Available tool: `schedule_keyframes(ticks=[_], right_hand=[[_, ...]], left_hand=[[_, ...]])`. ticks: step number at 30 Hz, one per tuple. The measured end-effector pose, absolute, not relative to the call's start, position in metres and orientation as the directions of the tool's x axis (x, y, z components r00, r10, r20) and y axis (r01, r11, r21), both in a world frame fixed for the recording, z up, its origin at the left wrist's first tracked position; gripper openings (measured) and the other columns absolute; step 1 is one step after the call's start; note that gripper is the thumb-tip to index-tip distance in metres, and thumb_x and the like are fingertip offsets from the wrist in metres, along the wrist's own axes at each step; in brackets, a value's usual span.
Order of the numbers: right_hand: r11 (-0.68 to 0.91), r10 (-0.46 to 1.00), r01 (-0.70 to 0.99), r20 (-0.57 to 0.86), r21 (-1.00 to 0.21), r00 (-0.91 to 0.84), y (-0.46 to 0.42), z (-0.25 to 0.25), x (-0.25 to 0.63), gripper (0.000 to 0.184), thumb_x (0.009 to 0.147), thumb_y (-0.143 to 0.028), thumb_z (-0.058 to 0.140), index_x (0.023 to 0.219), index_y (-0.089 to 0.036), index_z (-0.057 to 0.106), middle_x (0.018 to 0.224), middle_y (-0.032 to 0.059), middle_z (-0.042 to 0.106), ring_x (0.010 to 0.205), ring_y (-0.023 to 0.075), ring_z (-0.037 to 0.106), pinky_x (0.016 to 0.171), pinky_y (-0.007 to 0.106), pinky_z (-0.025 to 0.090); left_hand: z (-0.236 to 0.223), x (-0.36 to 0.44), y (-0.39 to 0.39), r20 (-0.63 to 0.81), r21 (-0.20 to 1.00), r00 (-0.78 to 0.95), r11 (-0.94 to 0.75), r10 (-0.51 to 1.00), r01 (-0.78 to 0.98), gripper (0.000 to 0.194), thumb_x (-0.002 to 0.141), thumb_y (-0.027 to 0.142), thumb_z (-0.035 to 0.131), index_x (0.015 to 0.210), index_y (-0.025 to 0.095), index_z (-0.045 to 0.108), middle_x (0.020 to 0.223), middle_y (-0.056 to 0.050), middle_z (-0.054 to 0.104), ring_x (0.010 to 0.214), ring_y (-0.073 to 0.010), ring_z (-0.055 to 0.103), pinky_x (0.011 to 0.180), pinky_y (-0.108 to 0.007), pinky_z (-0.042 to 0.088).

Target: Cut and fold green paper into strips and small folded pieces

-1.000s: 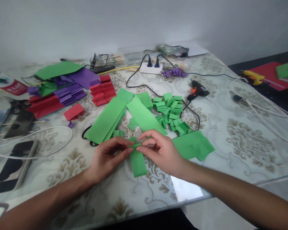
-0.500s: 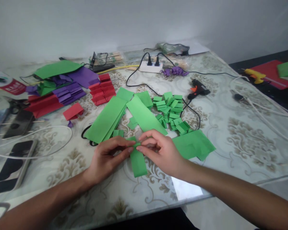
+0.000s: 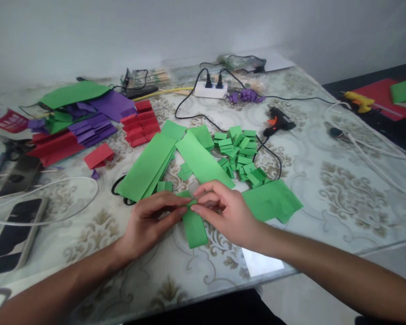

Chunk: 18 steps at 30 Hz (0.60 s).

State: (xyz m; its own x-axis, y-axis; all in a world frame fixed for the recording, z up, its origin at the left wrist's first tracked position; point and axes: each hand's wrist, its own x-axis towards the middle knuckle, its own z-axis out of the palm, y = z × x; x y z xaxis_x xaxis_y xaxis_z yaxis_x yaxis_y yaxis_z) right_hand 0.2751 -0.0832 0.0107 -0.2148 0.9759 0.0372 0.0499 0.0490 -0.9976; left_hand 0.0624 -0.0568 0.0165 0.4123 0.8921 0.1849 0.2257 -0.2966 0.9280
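A short green paper strip (image 3: 195,229) is pinched between my two hands above the table's near side. My left hand (image 3: 152,216) grips its left edge with thumb and forefinger. From the other side, my right hand (image 3: 228,212) pinches the same strip near its middle, and the fingertips of both hands almost meet. Part of the strip lies hidden behind the fingers. Just beyond are long green strips (image 3: 149,167), another long green strip (image 3: 205,160) and a heap of small folded green pieces (image 3: 240,153). More green paper (image 3: 272,198) lies beside my right wrist.
A black glue gun (image 3: 279,121) lies at the right, its cable trailing to a white power strip (image 3: 210,90). Red folded paper (image 3: 140,124) and purple paper (image 3: 93,130) lie at the left, near a phone (image 3: 11,234). A yellow glue gun (image 3: 358,101) rests far right.
The view has shifted slightly, so the table things sit a little further left and higher. Both hands keep their pinch on the green strip, with almost no movement.
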Motion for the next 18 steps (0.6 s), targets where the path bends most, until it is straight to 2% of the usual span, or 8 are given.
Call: schedule_keyframes(ticks=[7,11,18], right_hand=[[0.036,0.977,0.048,0.025,-0.998,-0.21,-0.0834,0.0114,0.2745,0.016,0.092,-0.027,0.072,0.101,-0.022,0.061,0.085,0.0007,0.079,0.077,0.0153,0.076,0.064,0.024,0.055],[0.037,0.979,0.039,0.028,-0.999,-0.203,-0.0829,0.0125,0.2736,0.012,0.091,-0.025,0.073,0.099,-0.021,0.064,0.087,0.0011,0.079,0.079,0.0154,0.076,0.069,0.025,0.058],[0.1,0.971,0.08,0.08,-0.992,-0.224,-0.0816,0.0133,0.2748,0.006,0.092,-0.022,0.071,0.098,-0.022,0.073,0.094,0.0023,0.081,0.084,0.0167,0.077,0.076,0.028,0.061]], left_hand=[[0.0173,0.0627,-0.0568,0.174,0.936,0.401,-0.278,0.899,0.218,0.013,0.088,0.02,0.078,0.099,0.023,0.083,0.094,-0.006,0.082,0.083,-0.0184,0.072,0.07,-0.026,0.058],[0.0169,0.063,-0.0574,0.164,0.945,0.4,-0.26,0.902,0.197,0.013,0.088,0.019,0.077,0.099,0.023,0.082,0.093,-0.005,0.081,0.083,-0.0172,0.072,0.072,-0.025,0.059],[0.0138,0.062,-0.0616,-0.024,0.979,0.45,-0.071,0.893,0.192,0.012,0.09,0.025,0.076,0.097,0.019,0.069,0.086,-0.003,0.071,0.076,-0.0146,0.067,0.068,-0.023,0.055]])
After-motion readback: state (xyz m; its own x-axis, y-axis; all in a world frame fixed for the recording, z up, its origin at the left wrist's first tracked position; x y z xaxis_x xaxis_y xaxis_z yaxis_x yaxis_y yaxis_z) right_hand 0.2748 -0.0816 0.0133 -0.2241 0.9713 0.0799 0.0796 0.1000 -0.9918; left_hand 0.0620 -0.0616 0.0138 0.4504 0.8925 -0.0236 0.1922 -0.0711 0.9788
